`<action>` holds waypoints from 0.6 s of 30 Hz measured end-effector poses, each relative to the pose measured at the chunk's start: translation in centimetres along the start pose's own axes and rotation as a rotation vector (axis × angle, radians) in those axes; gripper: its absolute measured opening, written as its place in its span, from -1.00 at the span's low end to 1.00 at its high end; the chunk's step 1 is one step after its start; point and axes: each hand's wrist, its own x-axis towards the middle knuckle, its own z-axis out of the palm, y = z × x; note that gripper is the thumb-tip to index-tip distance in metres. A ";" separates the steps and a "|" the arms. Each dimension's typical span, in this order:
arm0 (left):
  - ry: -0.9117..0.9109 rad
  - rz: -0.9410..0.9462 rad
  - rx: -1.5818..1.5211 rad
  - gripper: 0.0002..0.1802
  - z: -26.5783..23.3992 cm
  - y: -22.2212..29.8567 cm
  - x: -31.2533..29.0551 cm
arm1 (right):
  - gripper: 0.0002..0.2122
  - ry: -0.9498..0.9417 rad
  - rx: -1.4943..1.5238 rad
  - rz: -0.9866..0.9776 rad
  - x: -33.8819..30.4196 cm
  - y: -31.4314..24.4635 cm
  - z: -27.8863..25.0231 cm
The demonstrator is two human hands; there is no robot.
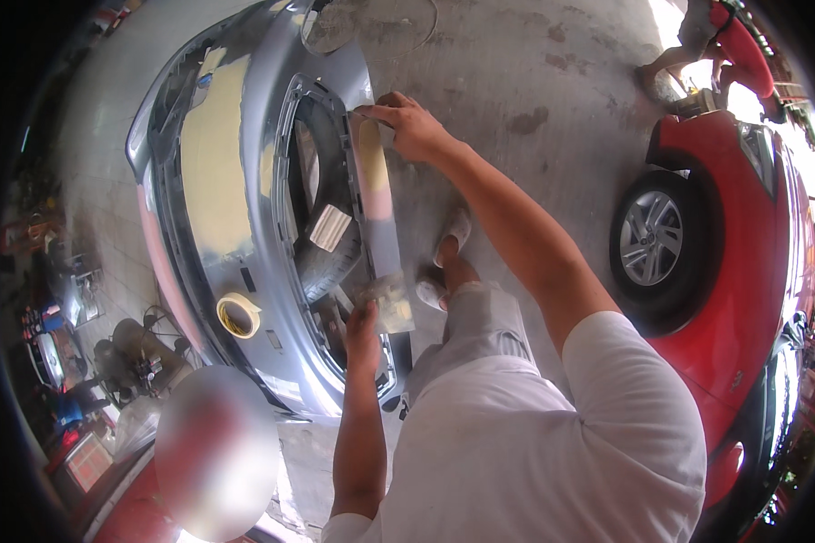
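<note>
Clock read on the whole view, 12 at the top edge. Grey bumper (267,371) fills the 8 to 11 side, long and curved, lying over a tyre (335,273) that shows through its opening at 9. Broad cream patch (215,167) on its face at 10; more cream, then a pink patch (378,204), along the narrow edge strip at 11, near the centre. Hands well apart. Left hand (363,337), at 7, clamped on a flat plate (391,302) smeared with pale paste, thumb on top; plate just beside the strip's lower end. Right hand (414,128), at 12, arm stretched out, fingertips at the strip's upper end; cannot tell whether they pinch a tool. Ridged pale block (330,228) at 10, at the opening, over the tyre. Tape roll (238,316) between 8 and 9, flat on the bumper. Red car (743,299) at 3, well apart, its wheel (658,237) facing the bumper. Another person (743,56), partly cut off, at 2, beyond the car's front.
</note>
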 end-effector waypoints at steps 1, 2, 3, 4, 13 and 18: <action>-0.002 -0.008 -0.011 -0.52 0.1 0.2 0.0 | -0.28 0.036 -0.006 -0.023 0.1 -0.1 0.2; 0.001 0.032 0.081 -0.54 0.2 0.5 -0.2 | -0.29 0.052 -0.023 -0.020 -0.1 -0.2 0.5; 0.001 0.071 0.146 -0.55 0.3 0.7 -0.4 | -0.31 0.059 -0.044 -0.008 -0.3 -0.3 0.9; 0.001 0.083 0.192 -0.55 0.5 1.0 -0.6 | -0.32 0.069 -0.044 -0.026 -0.7 -0.4 1.3; 0.035 -0.017 0.163 -0.57 1.9 2.5 -1.6 | -0.31 0.166 0.049 -0.019 -13.4 -3.9 7.7; -0.001 0.013 0.134 -0.59 1.1 1.9 -0.8 | -0.29 -0.099 0.042 -0.008 -17.1 -4.3 5.6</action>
